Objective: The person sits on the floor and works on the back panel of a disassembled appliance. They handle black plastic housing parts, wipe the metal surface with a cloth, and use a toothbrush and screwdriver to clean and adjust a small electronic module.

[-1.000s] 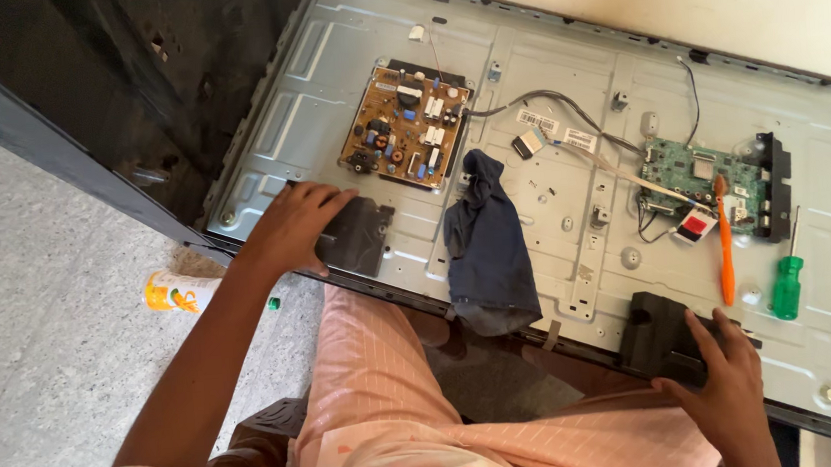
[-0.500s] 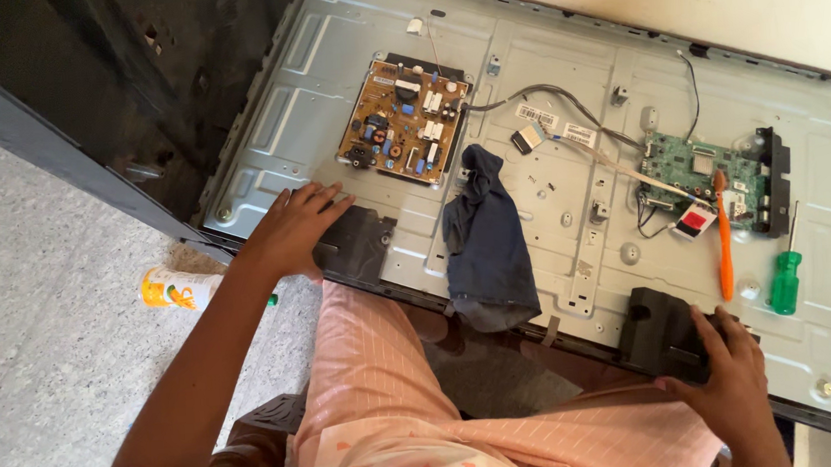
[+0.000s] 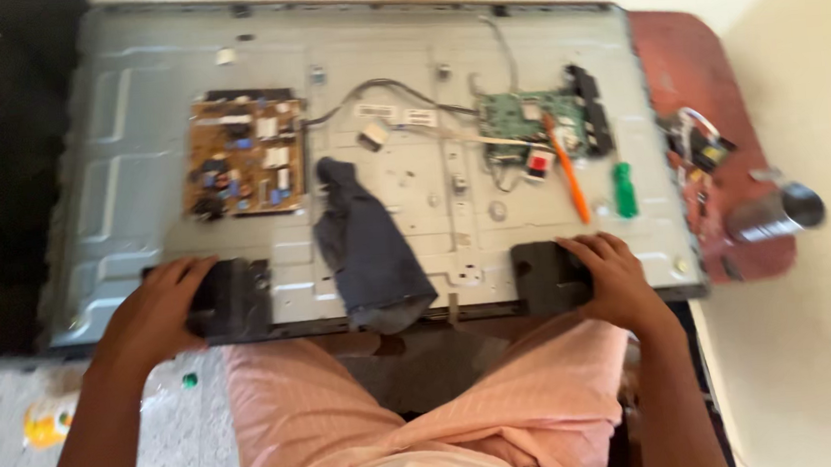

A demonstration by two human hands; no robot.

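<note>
Black plastic blocks sit under both your hands: your left hand (image 3: 153, 315) lies with fingers curled over the left block (image 3: 235, 297), and your right hand (image 3: 614, 278) wraps the right block (image 3: 545, 275) the same way. Both blocks are fixed at the near edge of the grey metal panel (image 3: 139, 185), a stripped flat screen lying back-up across the tabletop (image 3: 686, 58), near edge over your lap.

Judge the panel wide, thin and stiff-looking but likely to flex; the glass face underneath would be fragile. Hold it by the two blocks or the rim, not the boards.

Further out, a dark cloth (image 3: 367, 242) lies loose between the blocks and could slide. A brown board (image 3: 244, 153) sits toward the left far side, a green board (image 3: 524, 119) toward the right. An orange screwdriver (image 3: 567, 169) and a green one (image 3: 624, 190) rest loose near the right edge and would roll if you tilt it.
</note>
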